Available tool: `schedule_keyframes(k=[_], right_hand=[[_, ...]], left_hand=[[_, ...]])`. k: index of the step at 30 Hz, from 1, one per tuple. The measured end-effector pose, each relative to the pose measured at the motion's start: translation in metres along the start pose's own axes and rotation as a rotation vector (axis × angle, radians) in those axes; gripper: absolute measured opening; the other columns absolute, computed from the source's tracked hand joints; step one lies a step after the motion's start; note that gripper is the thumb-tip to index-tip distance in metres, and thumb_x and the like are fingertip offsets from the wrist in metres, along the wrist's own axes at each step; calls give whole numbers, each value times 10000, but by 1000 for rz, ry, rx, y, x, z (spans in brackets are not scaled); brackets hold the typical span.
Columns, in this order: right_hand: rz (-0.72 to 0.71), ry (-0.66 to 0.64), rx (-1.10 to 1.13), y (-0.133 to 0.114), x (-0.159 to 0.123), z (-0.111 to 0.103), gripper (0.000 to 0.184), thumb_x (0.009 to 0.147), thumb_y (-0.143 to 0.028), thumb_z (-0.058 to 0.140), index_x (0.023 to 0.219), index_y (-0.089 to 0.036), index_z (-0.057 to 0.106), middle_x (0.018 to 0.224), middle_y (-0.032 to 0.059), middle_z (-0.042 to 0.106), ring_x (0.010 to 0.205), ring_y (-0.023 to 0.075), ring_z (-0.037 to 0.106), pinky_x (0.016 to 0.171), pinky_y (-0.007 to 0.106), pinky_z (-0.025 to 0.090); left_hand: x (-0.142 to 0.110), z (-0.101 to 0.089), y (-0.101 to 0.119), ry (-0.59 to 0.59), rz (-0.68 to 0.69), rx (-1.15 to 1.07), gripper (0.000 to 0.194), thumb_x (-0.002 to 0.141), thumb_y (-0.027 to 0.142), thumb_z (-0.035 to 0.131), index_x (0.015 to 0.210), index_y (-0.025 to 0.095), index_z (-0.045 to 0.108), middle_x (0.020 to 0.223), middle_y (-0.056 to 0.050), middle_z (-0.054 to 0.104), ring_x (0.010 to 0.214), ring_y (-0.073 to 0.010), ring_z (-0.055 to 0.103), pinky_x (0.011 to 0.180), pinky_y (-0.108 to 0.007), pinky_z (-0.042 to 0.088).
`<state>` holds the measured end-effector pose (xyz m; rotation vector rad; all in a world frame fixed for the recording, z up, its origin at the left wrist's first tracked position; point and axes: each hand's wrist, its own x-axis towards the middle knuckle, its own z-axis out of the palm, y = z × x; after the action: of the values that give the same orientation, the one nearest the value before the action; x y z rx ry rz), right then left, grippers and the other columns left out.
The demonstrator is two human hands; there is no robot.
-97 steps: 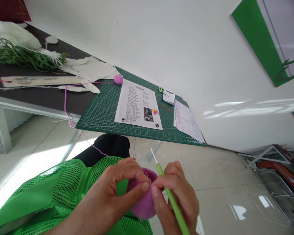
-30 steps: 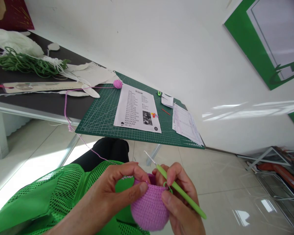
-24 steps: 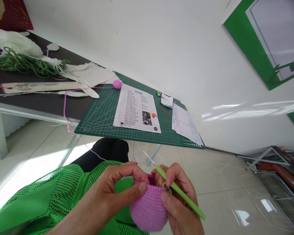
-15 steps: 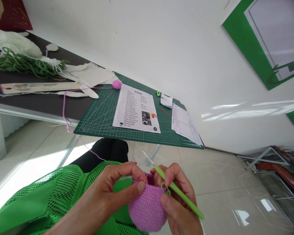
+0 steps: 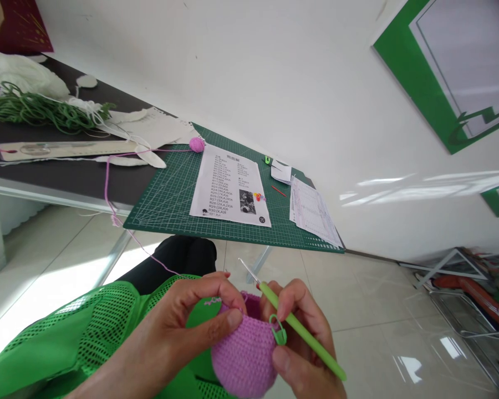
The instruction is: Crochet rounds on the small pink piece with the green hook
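A round pink crochet piece (image 5: pixel 245 354), hollow at its top, hangs between my hands over my lap. My left hand (image 5: pixel 203 321) pinches its upper rim between thumb and forefinger. My right hand (image 5: pixel 303 332) is closed around a crochet hook (image 5: pixel 301 332) with a green handle, its metal tip pointing up and left, apart from the piece. Beside the right thumb, a green stitch marker (image 5: pixel 278 331) hangs on the rim. Pink yarn (image 5: pixel 153 256) runs from the table toward my lap. Part of the rim is hidden by the left fingers.
On the green cutting mat (image 5: pixel 166 202) lie a printed pattern sheet (image 5: pixel 218 213), a pink yarn ball (image 5: pixel 197 144), a red stick (image 5: pixel 278 190) and written papers (image 5: pixel 314 213). Green yarn (image 5: pixel 37 113), white yarn (image 5: pixel 25 75) and a ruler (image 5: pixel 75 148) lie at left.
The crochet piece has shifted slightly left and down with my left hand. The right thumb has moved off the stitch marker, which now shows more fully and hangs down.
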<state>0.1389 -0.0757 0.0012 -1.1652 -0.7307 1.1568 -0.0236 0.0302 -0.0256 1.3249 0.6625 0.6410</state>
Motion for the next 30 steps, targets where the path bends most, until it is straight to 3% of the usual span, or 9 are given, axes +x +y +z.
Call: schedule_keyframes(k=[3,9,14,18,24,27,30], right_hand=[[-18,18,-16,0,0,-2,483,678,-563,926,868,-265,596,928,39,618,1178,290,562,821,331,458],[-1,45,-74,-3,2,-4,375,772,-559,862,872,-280,632,882,29,684,1272,303,552,1049,409,367],[-10,-2,-115,1,5,-11,317,810,-480,843,890,-273,616,903,33,665,1321,300,514,945,358,401],[15,-2,-96,1,6,-12,288,824,-406,828,884,-257,589,949,16,643,1126,249,592,844,310,425],[-7,50,-55,0,6,-6,298,789,-364,852,864,-259,583,843,-13,572,947,208,584,859,316,469],[-23,65,-32,-1,7,-2,287,781,-362,866,846,-266,603,791,-25,544,860,185,541,851,312,475],[-66,37,-15,-4,10,0,261,804,-363,847,839,-266,607,780,-27,533,801,169,504,796,296,470]], left_hand=[[0,0,0,3,4,5,219,899,475,779,832,268,806,914,-11,795,1164,-318,693,1211,-504,402],[0,0,-1,-7,16,-9,218,907,480,773,839,276,804,956,-19,789,1180,-330,674,1180,-508,434],[0,2,1,0,-6,-1,209,903,448,772,787,275,775,836,22,723,1014,-265,676,1272,-519,265],[2,3,4,-33,52,-34,228,918,410,752,747,263,720,763,60,636,839,-191,624,1299,-475,175],[2,3,1,-54,59,-12,220,940,418,728,784,263,726,784,54,643,861,-198,610,1287,-465,173],[3,0,-1,-90,77,20,223,959,430,710,811,263,718,806,49,646,880,-204,606,1252,-450,225],[5,-2,1,-143,98,48,208,996,414,664,857,265,709,848,35,646,903,-208,605,1111,-394,378]])
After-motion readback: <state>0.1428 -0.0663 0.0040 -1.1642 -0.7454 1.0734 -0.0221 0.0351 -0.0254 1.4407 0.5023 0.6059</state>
